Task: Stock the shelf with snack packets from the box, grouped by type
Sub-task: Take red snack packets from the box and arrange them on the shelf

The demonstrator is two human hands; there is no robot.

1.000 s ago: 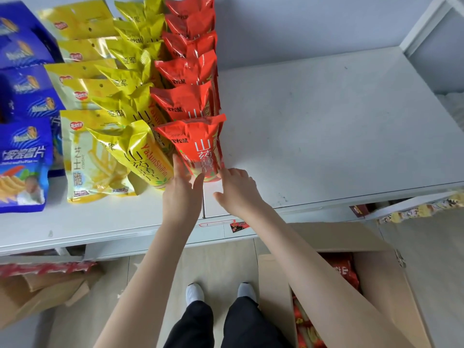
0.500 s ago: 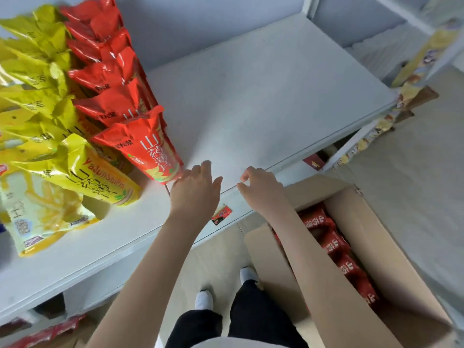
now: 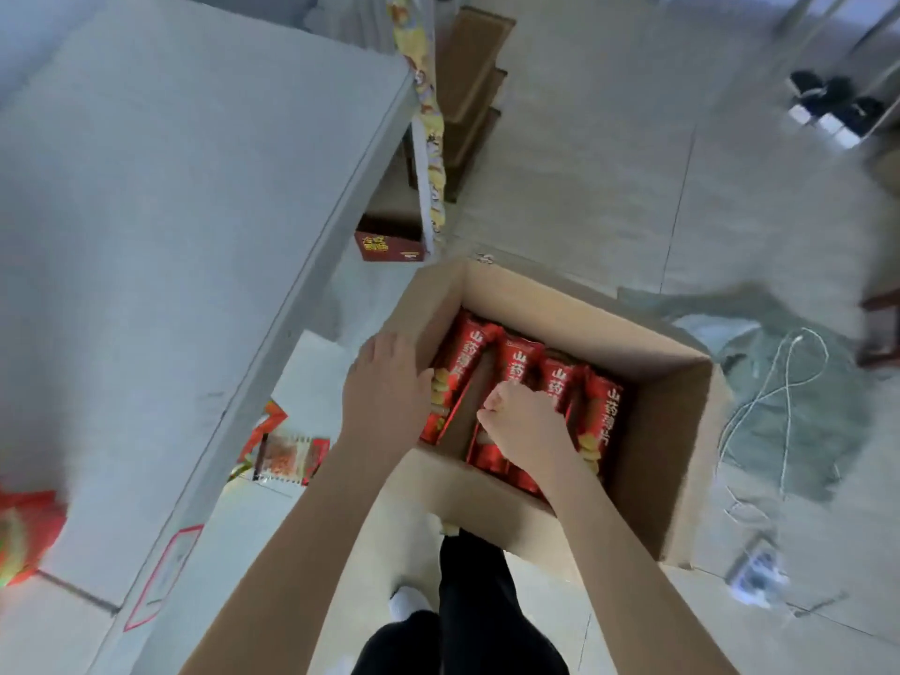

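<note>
Where the right hand (image 3: pixel 528 423) dips into the open cardboard box (image 3: pixel 677 431), its fingers are curled in a closed grip on a red packet (image 3: pixel 517 355), seemingly the second from the left in a row of four packets (image 3: pixel 606 421) standing side by side. The left hand (image 3: pixel 387 389), at 9 o'clock of it, lies over the leftmost packet (image 3: pixel 470 343) by the box wall. Its fingertips are hidden, so I cannot tell whether it grips. The box sits on the floor at 4 o'clock of the white shelf (image 3: pixel 146 236). The packets look tightly packed, so a pull may drag a neighbour up or crush the crisps, and thin foil could slip from the fingers. A blurred red bag (image 3: pixel 24 528) at the shelf's 8 o'clock edge is cut off, and the near ends of the boxed packets are hidden.
</note>
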